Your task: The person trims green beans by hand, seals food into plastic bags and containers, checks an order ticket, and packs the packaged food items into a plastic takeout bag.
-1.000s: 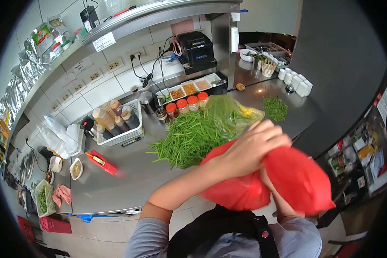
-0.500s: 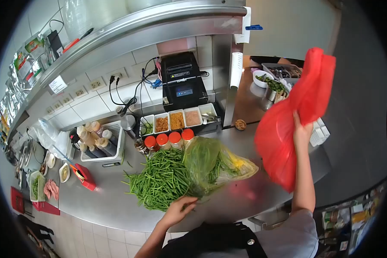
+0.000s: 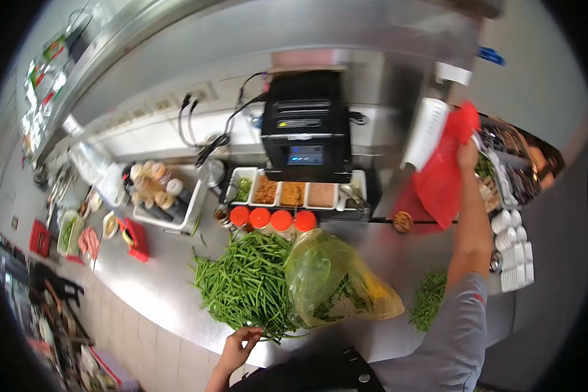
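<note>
My right hand (image 3: 467, 157) is stretched far out to the right, closed on a red plastic bag (image 3: 438, 179) that hangs over the counter, slightly blurred. A large heap of green beans (image 3: 245, 281) lies at the middle of the steel counter. At the heap's near edge, my left hand (image 3: 238, 349) pinches at some beans between thumb and fingers. Against the heap's right side rests a yellowish clear plastic bag (image 3: 320, 274) with beans inside. Below my right forearm is a smaller pile of green pieces (image 3: 430, 300), partly covered by the sleeve.
Red-lidded jars (image 3: 281, 219) stand behind the heap, before a row of topping containers (image 3: 294, 194) and a black printer (image 3: 307, 127). A bottle basket (image 3: 170, 206) and a red box (image 3: 134, 240) are to the left. White dishes (image 3: 516, 261) are stacked at right.
My right hand has carried the red bag away toward the back of the counter, uncovering the small green pile. My left hand has shifted a little along the heap's near edge.
</note>
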A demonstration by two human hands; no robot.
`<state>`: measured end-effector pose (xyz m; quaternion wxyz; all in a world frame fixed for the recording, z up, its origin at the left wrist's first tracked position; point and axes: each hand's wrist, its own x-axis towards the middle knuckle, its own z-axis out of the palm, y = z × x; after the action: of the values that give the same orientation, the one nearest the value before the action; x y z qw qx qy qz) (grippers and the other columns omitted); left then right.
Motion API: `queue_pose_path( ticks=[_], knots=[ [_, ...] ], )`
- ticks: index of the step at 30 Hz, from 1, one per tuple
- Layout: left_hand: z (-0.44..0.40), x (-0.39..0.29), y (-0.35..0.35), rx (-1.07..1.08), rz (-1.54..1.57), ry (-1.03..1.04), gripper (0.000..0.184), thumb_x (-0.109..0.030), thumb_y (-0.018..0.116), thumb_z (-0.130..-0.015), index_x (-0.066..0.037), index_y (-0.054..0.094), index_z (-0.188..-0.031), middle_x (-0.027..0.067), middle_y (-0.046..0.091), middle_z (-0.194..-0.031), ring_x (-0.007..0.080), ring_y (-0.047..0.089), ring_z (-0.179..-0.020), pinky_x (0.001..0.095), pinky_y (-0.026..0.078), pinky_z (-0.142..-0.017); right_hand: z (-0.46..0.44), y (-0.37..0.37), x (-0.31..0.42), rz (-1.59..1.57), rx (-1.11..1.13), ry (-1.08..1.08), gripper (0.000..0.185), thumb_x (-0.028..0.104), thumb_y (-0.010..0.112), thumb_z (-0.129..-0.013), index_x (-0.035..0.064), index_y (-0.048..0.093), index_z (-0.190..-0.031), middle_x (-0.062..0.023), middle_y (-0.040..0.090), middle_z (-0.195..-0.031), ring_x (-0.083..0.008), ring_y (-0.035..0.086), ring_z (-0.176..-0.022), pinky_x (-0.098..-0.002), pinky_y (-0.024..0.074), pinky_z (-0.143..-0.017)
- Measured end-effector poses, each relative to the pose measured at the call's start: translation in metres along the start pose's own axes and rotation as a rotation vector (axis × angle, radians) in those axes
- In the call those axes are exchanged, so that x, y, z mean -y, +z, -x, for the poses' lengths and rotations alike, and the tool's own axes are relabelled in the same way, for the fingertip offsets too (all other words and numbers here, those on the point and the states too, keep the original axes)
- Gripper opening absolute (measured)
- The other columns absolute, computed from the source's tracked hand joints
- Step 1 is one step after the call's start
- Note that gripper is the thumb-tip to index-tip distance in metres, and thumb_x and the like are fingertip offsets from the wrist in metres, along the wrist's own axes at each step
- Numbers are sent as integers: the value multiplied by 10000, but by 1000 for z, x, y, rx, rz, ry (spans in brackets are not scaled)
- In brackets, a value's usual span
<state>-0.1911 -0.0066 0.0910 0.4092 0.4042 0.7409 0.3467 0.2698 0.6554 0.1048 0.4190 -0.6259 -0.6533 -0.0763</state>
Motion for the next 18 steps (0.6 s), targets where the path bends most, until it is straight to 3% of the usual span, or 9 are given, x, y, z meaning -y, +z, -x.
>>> queue_pose_path(
  ticks=[1, 4, 6, 10, 12, 14, 15, 16, 18],
  knots=[
    [-2, 4, 3, -4, -40, 36, 202, -60, 615, -891, 5, 632, -1081, 107, 682, -985, 188, 668, -903, 287, 523, -790, -6, 41, -33, 127, -104, -27, 277, 261, 460, -868, 66, 627, -972, -221, 640, -906, -444, 591, -928, -535, 465, -773],
    [0, -2, 5, -8, -14, 43, 186, -80, 618, -901, -13, 645, -1072, 96, 670, -1032, 161, 656, -888, 286, 510, -792, -21, 65, -29, -187, 197, 137, 441, 409, 566, -863, 76, 597, -1150, -229, 621, -1111, -414, 574, -1061, -484, 454, -853],
    [4, -2, 5, -32, -6, 43, 218, -105, 605, -911, -3, 629, -1101, 124, 659, -1009, 213, 670, -913, 316, 520, -807, -23, 99, -68, -268, 118, -44, 604, 467, 623, -812, 100, 511, -1280, -189, 611, -1188, -385, 564, -1109, -440, 430, -920],
    [20, 11, 2, -75, 31, 105, 222, -125, 594, -913, -40, 630, -1115, 127, 662, -1009, 236, 662, -916, 326, 520, -801, 34, 39, -25, -487, 42, -28, 786, 342, 802, -728, -61, 445, -1300, -215, 508, -1311, -316, 526, -1153, -395, 413, -987],
    [29, 14, -6, -94, -2, 130, 215, -112, 599, -907, -37, 634, -1104, 118, 663, -1002, 234, 657, -908, 334, 517, -798, 82, -5, -3, -265, -97, -32, 734, 360, 773, -766, -90, 471, -1262, -226, 525, -1285, -287, 547, -1119, -366, 427, -966],
    [41, 26, -12, -93, -47, 162, 207, -99, 603, -900, -35, 637, -1094, 110, 663, -996, 232, 651, -899, 341, 514, -795, 132, -46, -8, -238, -125, 99, 588, 250, 707, -844, -85, 472, -1265, -214, 557, -1240, -268, 565, -1080, -349, 447, -935],
    [44, 38, -14, -85, -59, 189, 212, -102, 602, -898, -44, 637, -1099, 114, 657, -998, 247, 647, -900, 344, 511, -794, 158, -67, -9, -606, -167, 128, 539, 252, 680, -864, -59, 501, -1266, -188, 588, -1196, -257, 577, -1079, -345, 465, -921],
    [47, 47, -16, -74, -71, 217, 218, -105, 602, -896, -53, 636, -1104, 118, 651, -1001, 261, 643, -900, 347, 507, -794, 188, -113, 39, -564, -172, 88, 384, 128, 600, -915, -53, 521, -1245, -164, 603, -1181, -224, 590, -1055, -306, 487, -888],
    [57, 53, -26, -77, -52, 244, 221, -124, 585, -908, -63, 633, -1115, 122, 644, -1026, 285, 633, -916, 361, 503, -807, 226, -196, 152, -568, -231, -40, 279, 94, 518, -960, -51, 574, -1191, -152, 608, -1165, -209, 581, -1058, -296, 471, -906]
  ],
)
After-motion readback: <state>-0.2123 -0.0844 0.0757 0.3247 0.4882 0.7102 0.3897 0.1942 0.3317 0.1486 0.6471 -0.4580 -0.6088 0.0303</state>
